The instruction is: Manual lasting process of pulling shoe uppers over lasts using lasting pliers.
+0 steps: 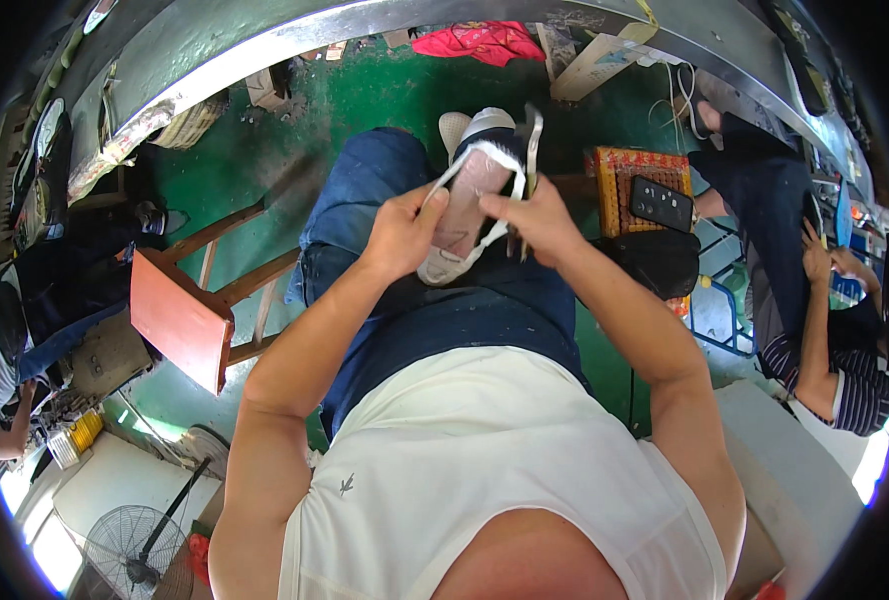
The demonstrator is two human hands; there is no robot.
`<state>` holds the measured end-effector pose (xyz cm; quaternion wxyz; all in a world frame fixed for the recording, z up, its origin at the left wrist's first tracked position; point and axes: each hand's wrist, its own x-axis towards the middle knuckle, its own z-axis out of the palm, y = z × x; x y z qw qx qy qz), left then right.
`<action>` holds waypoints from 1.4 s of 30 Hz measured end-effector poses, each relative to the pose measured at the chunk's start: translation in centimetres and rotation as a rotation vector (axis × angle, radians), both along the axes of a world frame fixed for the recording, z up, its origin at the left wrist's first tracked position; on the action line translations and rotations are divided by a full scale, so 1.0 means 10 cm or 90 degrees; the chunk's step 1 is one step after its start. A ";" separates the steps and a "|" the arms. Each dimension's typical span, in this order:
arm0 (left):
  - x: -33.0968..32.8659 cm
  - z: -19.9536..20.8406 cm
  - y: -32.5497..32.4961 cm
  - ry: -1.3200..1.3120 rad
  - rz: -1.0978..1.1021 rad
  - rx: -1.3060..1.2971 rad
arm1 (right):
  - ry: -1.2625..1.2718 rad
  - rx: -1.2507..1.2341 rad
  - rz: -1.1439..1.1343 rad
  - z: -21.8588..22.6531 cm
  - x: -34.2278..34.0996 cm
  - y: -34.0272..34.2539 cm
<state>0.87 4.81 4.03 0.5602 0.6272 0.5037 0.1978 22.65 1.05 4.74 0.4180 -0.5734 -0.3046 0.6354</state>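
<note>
A shoe upper [448, 262] with a white rim is stretched round a pinkish-brown sole-shaped form [473, 195], its bottom turned up over my lap. My left hand [405, 232] is closed on the upper's left edge, the thumb pressed on the rim. My right hand [540, 222] is closed round metal pincers [534, 140], which stand roughly lengthwise beside the shoe. The right thumb reaches over to the shoe's right rim. Whether the pincers' jaws grip the rim is hidden by the hand.
A red stool [185, 318] stands at left. A beaded seat [625, 165] at right bears a black phone [662, 203] and a black bag [655, 262]. A metal bench edge [365, 25] runs along the far side. Other people sit at both sides; a fan [137, 545] stands lower left.
</note>
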 end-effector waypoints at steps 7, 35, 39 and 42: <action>0.00 -0.07 0.10 -0.133 0.048 -0.352 | -0.088 -0.063 0.142 -0.21 0.09 -0.18; 0.01 -0.47 -0.46 -0.199 0.042 -0.339 | -0.522 0.182 0.759 0.53 0.32 0.00; 0.02 -0.57 -0.50 -0.145 0.017 -0.258 | -0.615 0.214 0.718 0.63 0.33 -0.03; 0.05 -0.59 -0.53 -0.081 0.004 -0.209 | -0.682 0.143 0.799 0.84 0.20 0.14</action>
